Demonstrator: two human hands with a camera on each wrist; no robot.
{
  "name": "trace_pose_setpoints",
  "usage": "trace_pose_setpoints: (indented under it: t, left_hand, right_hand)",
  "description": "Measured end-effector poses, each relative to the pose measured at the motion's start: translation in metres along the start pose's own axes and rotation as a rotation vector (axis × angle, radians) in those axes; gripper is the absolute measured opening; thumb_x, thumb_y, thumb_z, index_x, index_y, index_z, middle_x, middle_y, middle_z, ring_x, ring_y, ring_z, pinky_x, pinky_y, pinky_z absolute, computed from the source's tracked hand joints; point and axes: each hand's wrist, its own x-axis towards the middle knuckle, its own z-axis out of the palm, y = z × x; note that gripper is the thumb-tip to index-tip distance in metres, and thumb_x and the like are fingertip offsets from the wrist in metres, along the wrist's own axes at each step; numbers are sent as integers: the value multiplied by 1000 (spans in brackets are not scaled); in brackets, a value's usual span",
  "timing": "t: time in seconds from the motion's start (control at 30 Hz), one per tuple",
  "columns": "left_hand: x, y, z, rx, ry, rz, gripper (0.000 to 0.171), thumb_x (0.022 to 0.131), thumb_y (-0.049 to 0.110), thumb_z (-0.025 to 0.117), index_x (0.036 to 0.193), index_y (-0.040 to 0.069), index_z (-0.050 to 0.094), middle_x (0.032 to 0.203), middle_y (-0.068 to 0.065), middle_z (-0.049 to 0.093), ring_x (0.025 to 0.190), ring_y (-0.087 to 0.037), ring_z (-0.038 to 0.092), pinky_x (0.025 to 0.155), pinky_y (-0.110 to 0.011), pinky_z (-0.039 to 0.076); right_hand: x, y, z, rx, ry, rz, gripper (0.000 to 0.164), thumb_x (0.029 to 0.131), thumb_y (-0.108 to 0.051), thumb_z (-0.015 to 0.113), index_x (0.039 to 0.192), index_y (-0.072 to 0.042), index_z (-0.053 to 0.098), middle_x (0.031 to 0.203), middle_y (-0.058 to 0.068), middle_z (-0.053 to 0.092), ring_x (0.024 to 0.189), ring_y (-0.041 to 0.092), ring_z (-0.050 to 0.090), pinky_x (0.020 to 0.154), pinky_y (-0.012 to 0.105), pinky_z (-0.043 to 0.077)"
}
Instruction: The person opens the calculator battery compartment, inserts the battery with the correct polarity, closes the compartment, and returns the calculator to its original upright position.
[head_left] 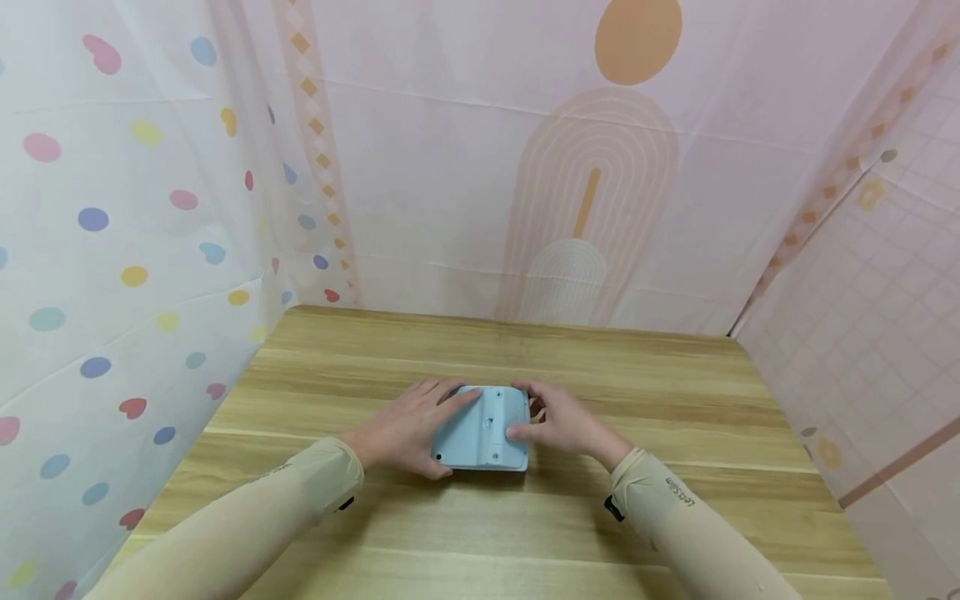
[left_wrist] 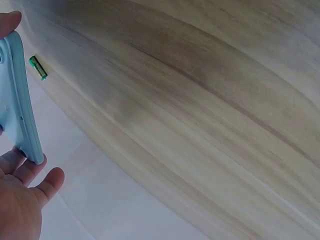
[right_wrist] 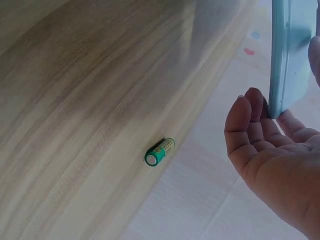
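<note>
A light blue calculator (head_left: 468, 442) is held up off the table with its back facing me, showing screw holes and a battery cover (head_left: 512, 408) on its right part. My left hand (head_left: 401, 425) grips its left side, fingers along the top edge and thumb by the bottom edge. At the right edge, my right hand (head_left: 566, 421) pinches it, thumb on the cover and fingers behind. Both wrist views see the calculator (left_wrist: 17, 100) edge-on. A green battery (right_wrist: 160, 151) lies on the table beyond it, out of sight in the head view.
The wood-grain table (head_left: 637, 517) extends around both hands. Patterned cloth hangs behind the table's far edge, with a dotted curtain (head_left: 150, 208) at the left and a checked one (head_left: 885, 292) at the right.
</note>
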Motion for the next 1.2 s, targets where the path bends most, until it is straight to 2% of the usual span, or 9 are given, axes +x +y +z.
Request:
trace_pose_setpoints:
  t: [0.27, 0.5, 0.67, 0.93, 1.07, 1.2]
  left_hand:
    - [-1, 0, 3, -1, 31, 9, 121, 70, 56, 94, 167, 16, 33, 162, -16, 45, 145, -36, 47, 121, -57, 44]
    - [-1, 0, 3, -6, 42, 18, 121, 70, 54, 95, 167, 16, 33, 161, -17, 46, 145, -35, 47, 121, -58, 43]
    - [-1, 0, 4, -18, 41, 13, 121, 70, 52, 96, 167, 15, 33, 162, -18, 46, 146, -36, 46, 122, -58, 42]
    - [-1, 0, 5, -47, 24, -19, 121, 70, 54, 95, 167, 14, 34, 163, -17, 44, 148, -35, 46, 123, -58, 41]
    - [-1, 2, 4, -64, -7, -43, 120, 70, 52, 95, 167, 15, 35, 165, -16, 43, 149, -35, 45, 122, -59, 41]
    - [-1, 3, 3, -82, -37, -56, 120, 71, 52, 94, 168, 16, 34, 165, -15, 43, 150, -36, 43, 123, -59, 40]
  right_hand:
    - [-2, -4, 4, -91, -3, -55, 93, 90, -40, 88, 159, 4, 43, 140, 15, 65, 121, 27, 63, 98, 47, 58]
    - [-3, -6, 9, -183, 18, -89, 102, 85, -42, 92, 159, 5, 41, 155, 21, 56, 141, 37, 56, 115, 55, 50]
    - [-7, -7, 11, -258, 8, -124, 114, 79, -46, 96, 163, 2, 35, 161, 21, 50, 146, 39, 49, 118, 57, 46]
    - [-13, -7, 15, -377, -35, -174, 140, 70, -50, 100, 172, -7, 13, 174, 18, 30, 157, 43, 33, 127, 59, 36]
    - [-13, -6, 17, -457, -38, -216, 140, 72, -51, 99, 172, -9, 10, 173, 16, 31, 157, 38, 36, 129, 57, 33]
    - [-12, -4, 18, -504, -32, -241, 133, 75, -53, 96, 172, -10, 15, 168, 14, 38, 152, 33, 41, 124, 52, 41]
